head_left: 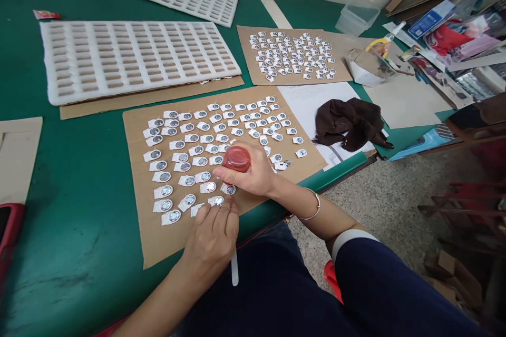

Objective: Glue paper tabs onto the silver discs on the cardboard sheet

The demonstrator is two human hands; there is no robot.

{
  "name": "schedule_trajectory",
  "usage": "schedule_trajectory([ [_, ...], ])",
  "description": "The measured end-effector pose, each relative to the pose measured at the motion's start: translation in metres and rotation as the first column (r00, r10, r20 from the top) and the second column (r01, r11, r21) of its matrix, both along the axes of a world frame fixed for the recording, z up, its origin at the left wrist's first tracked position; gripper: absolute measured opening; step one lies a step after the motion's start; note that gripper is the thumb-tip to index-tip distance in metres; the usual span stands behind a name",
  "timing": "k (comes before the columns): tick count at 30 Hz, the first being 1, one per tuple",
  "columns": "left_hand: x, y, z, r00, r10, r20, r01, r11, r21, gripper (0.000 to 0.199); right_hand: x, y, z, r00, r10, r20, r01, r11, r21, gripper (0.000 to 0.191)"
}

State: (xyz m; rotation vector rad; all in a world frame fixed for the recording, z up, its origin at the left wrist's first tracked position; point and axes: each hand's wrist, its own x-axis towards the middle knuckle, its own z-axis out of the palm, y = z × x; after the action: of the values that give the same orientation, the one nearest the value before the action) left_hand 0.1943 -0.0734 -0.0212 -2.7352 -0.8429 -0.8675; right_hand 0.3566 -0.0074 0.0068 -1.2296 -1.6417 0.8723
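My right hand (259,171) is closed around a red bottle (236,159), its rounded end turned up toward me and its tip hidden. Just below it, my left hand (215,231) is closed in a pinch. A flat pale stick (234,268) sticks out from under that hand toward my lap; its other end is out of sight. Between the hands lies a small round silver piece on a white tab (229,189). Many similar pieces on white tabs (172,217) lie in loose rows on a brown cardboard sheet (148,242).
A second cardboard sheet (247,58) bears more such pieces. Two white slotted foam trays (47,63) lie at the back left. Right of the work are a dark brown cloth (348,121), a clear container (356,16) and yellow-handled scissors (377,45). A red-cased phone (13,226) sits at left.
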Motion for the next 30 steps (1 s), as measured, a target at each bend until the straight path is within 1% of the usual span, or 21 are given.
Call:
schedule_trajectory([
  [5, -0.004, -0.001, -0.003, 1.0, -0.002, 0.016, 0.003, 0.998, -0.062, 0.021, 0.0, 0.0, 0.0, 1.0, -0.006, -0.014, 0.007, 0.999, 0.05, 0.029],
  [9, -0.009, 0.004, -0.004, 0.996, -0.013, 0.087, 0.027, 0.985, -0.168, 0.024, 0.001, 0.0, 0.0, 1.0, 0.009, -0.011, -0.008, 0.998, 0.07, 0.028],
  [12, -0.015, 0.013, -0.002, 0.984, -0.036, 0.176, 0.086, 0.954, -0.287, 0.022, 0.001, 0.0, 0.0, 1.0, 0.006, -0.01, -0.005, 0.996, 0.094, 0.028],
  [15, -0.021, 0.024, 0.002, 0.969, -0.022, 0.248, 0.13, 0.893, -0.431, 0.016, 0.001, -0.001, -0.001, 1.0, 0.001, -0.01, 0.0, 0.989, 0.146, 0.026],
  [17, -0.025, 0.032, 0.007, 0.973, 0.024, 0.228, 0.109, 0.826, -0.552, 0.011, 0.0, -0.001, -0.002, 1.0, -0.001, -0.005, 0.002, 0.982, 0.187, 0.025],
  [18, -0.026, 0.036, 0.01, 0.979, 0.051, 0.196, 0.084, 0.779, -0.622, 0.01, 0.0, -0.001, -0.003, 1.0, -0.006, -0.002, 0.006, 0.979, 0.202, 0.024],
  [21, -0.026, 0.046, 0.019, 0.986, 0.135, 0.1, 0.001, 0.593, -0.805, 0.016, 0.0, -0.001, -0.004, 1.0, -0.023, -0.001, 0.023, 0.976, 0.217, 0.026],
  [23, -0.024, 0.052, 0.025, 0.978, 0.191, 0.084, -0.016, 0.469, -0.883, 0.018, 0.0, -0.001, -0.004, 1.0, -0.03, -0.004, 0.03, 0.975, 0.219, 0.027],
  [25, -0.022, 0.057, 0.03, 0.971, 0.231, 0.065, -0.023, 0.359, -0.933, 0.018, 0.0, -0.001, -0.005, 0.999, -0.04, 0.007, 0.038, 0.975, 0.219, 0.027],
  [27, -0.021, 0.061, 0.033, 0.969, 0.24, 0.052, -0.019, 0.284, -0.958, 0.018, 0.001, -0.001, -0.005, 0.998, -0.055, 0.026, 0.048, 0.973, 0.228, 0.027],
  [30, -0.02, 0.068, 0.036, 0.976, 0.213, 0.047, -0.003, 0.23, -0.973, 0.019, 0.002, -0.001, -0.007, 0.996, -0.073, 0.059, 0.057, 0.969, 0.241, 0.028],
])
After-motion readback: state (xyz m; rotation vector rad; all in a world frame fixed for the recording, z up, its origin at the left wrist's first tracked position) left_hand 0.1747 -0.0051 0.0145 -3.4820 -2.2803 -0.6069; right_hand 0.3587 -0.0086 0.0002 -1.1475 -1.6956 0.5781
